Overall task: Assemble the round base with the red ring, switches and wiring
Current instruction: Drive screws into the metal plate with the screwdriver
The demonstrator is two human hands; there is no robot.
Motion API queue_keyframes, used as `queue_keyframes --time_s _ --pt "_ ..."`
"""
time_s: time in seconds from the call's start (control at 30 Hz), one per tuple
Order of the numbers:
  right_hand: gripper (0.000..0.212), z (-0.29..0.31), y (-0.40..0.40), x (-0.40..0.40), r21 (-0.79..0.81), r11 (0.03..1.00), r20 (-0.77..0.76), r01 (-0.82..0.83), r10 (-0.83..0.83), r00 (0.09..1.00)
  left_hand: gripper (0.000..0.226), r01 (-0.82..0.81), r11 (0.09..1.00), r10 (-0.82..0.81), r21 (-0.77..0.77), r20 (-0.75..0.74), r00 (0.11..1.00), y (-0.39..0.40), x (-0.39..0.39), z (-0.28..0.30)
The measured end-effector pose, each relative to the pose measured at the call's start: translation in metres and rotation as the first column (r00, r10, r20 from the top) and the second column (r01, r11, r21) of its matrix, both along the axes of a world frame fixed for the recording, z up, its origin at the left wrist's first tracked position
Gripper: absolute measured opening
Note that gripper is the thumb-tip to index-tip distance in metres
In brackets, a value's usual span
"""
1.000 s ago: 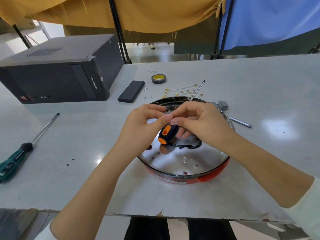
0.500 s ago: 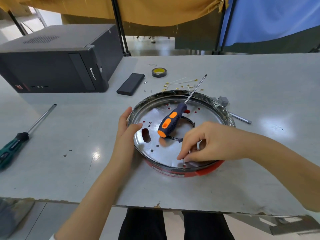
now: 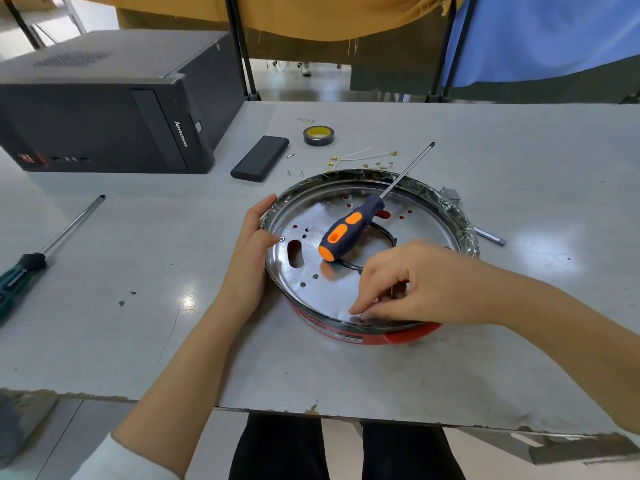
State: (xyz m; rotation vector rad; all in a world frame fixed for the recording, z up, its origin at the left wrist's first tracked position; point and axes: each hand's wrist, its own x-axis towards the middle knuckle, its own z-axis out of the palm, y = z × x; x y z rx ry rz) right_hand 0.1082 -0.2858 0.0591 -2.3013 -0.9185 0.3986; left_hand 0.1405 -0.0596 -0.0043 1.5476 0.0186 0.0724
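Observation:
The round metal base [image 3: 426, 216] with its red ring [image 3: 405, 337] lies on the table in front of me. A blue-and-orange screwdriver [image 3: 346, 230] rests inside it, shaft over the far rim, on top of a black wire [image 3: 388, 233]. My left hand [image 3: 251, 251] rests with straight fingers against the base's left rim. My right hand [image 3: 412, 285] pinches a small screw [image 3: 362, 316] at a hole near the front rim. Another screw [image 3: 282, 239] sits at the left edge of the plate.
A black computer case [image 3: 104, 109] stands at the back left. A dark flat block [image 3: 259, 158], a tape roll [image 3: 318, 135], small brass terminals with white wires [image 3: 360, 159] and loose screws lie behind the base. A green-handled screwdriver [image 3: 41, 251] lies at the left.
My hands parted from above the base. The left hand went down to the left rim; the right hand dropped to the front of the plate with the small screw.

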Motion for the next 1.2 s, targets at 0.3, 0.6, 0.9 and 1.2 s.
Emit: queue_keyframes --time_s 0.3,0.6,0.9,1.2 --pt "0.012 0.002 0.003 -0.001 -0.047 0.998 -0.025 -0.030 0.029 0.999 0.050 -0.012 1.000 0.012 0.021 0.023 1.000 0.001 0.004 -0.004" --pt "0.008 0.004 0.006 0.009 -0.071 0.997 -0.184 0.012 -0.025 0.983 0.050 -0.001 1.000 0.001 0.022 0.028 1.000 0.001 0.006 -0.004" --pt "0.010 0.003 0.004 0.011 -0.033 0.998 -0.241 0.052 -0.059 0.969 0.051 0.006 1.000 -0.007 0.009 0.034 0.999 0.002 0.007 -0.006" --pt "0.044 0.024 0.003 0.035 -0.026 0.993 0.294 0.111 -0.099 0.951 0.047 0.027 1.000 -0.026 -0.013 0.079 0.997 0.001 0.006 -0.007"
